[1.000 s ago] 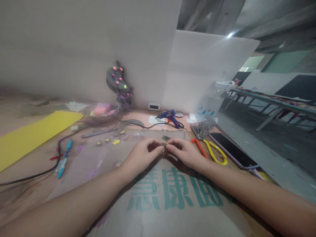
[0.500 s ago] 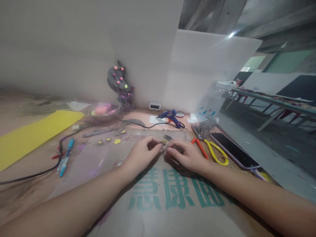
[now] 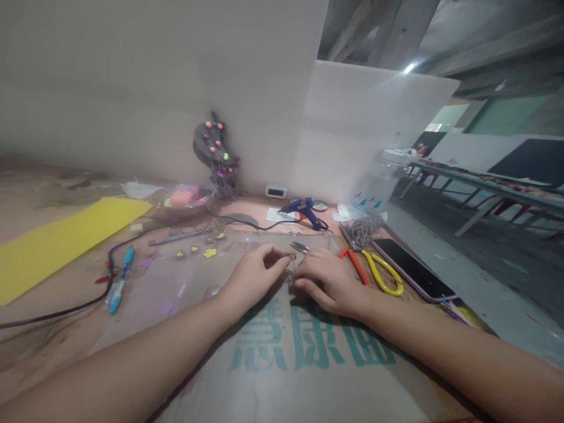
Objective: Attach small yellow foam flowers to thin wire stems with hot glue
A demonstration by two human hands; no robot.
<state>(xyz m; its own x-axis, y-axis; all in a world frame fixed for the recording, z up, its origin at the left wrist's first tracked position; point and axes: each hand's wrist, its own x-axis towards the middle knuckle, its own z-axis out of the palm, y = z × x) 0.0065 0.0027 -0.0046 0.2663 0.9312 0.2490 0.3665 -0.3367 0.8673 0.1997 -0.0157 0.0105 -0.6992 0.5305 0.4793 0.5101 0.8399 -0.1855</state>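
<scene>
My left hand (image 3: pixel 259 273) is closed in a pinch over the middle of the table. At its fingertips is a tiny yellowish piece (image 3: pixel 292 255), too small to make out fully. Beside it my right hand (image 3: pixel 328 282) has its fingers curled in, close to a thin grey strand (image 3: pixel 289 275) between the hands. What its fingertips grip is partly hidden. Pliers with one red and one yellow handle (image 3: pixel 382 273) lie under and beyond the right hand, their metal jaws (image 3: pixel 299 247) showing past its knuckles. Small yellow flower shapes (image 3: pixel 210 252) lie to the left.
A blue glue gun (image 3: pixel 304 210) with a black cord lies behind the hands. At right are a grey yarn ball (image 3: pixel 363 232), a phone (image 3: pixel 414 267) and a clear jug (image 3: pixel 374 185). Left are blue pens (image 3: pixel 121 282) and a yellow sheet (image 3: pixel 70 241). A grey crescent ornament (image 3: pixel 209 144) leans at the back.
My right hand has turned slightly, its fingers curling further over and its fingertips dropping a little. My left hand keeps its pinch in nearly the same place. The view has shifted slightly.
</scene>
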